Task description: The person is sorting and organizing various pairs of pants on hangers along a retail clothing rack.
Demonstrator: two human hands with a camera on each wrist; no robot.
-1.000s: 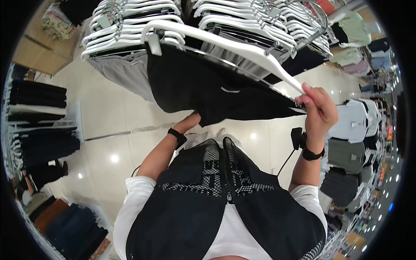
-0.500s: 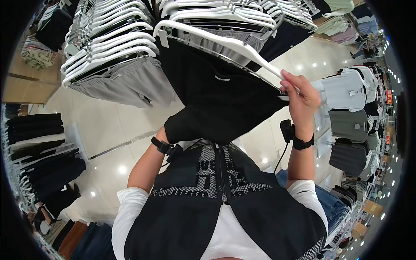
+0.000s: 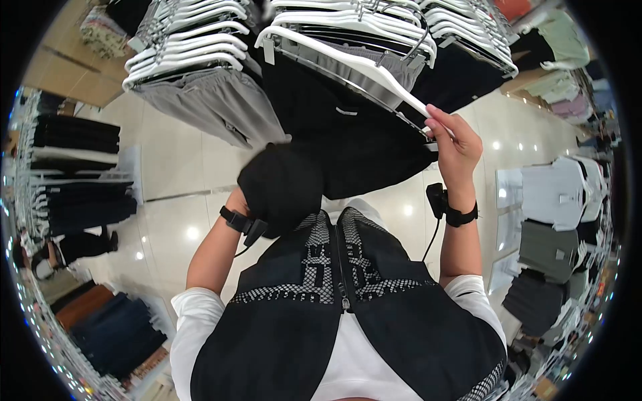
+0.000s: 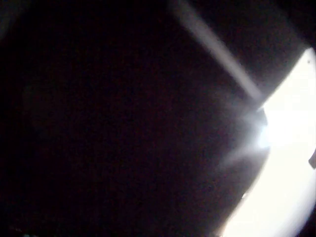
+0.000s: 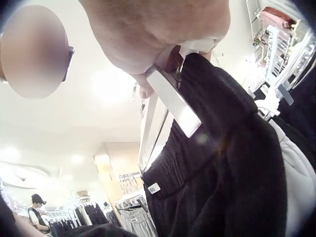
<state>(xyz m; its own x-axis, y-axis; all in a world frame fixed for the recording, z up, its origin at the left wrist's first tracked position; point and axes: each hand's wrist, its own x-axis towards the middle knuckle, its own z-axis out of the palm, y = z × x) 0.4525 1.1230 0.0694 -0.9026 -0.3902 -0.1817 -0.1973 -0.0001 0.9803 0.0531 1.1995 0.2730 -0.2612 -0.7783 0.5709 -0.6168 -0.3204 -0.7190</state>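
A pair of black elastic-waist pants [image 3: 381, 154] hangs by clips from a white hanger [image 3: 348, 59]. My right hand [image 3: 460, 142] pinches the near right end of this hanger between thumb and fingers. In the right wrist view, a white tab [image 5: 175, 103] hangs beside the gathered waistband, which carries a small white label [image 5: 153, 188]. Black cloth covers my left hand [image 3: 239, 199] almost to the wrist, bulging round it at the lower left of the pants, so its fingers are hidden. Dark cloth [image 4: 123, 128] fills most of the left wrist view.
Grey pants [image 3: 207, 103] on white hangers hang close at the left of the rack, with more hangers [image 3: 461, 37] at the back right. White and grey tops [image 3: 555, 194] hang along the right side. Dark garments [image 3: 90, 204] hang at the left. Pale tiled floor [image 3: 180, 174] lies between.
My left hand has gone into the black cloth and lifted it into a bulge towards the left. My right hand has drawn left with the hanger end, which it holds throughout.
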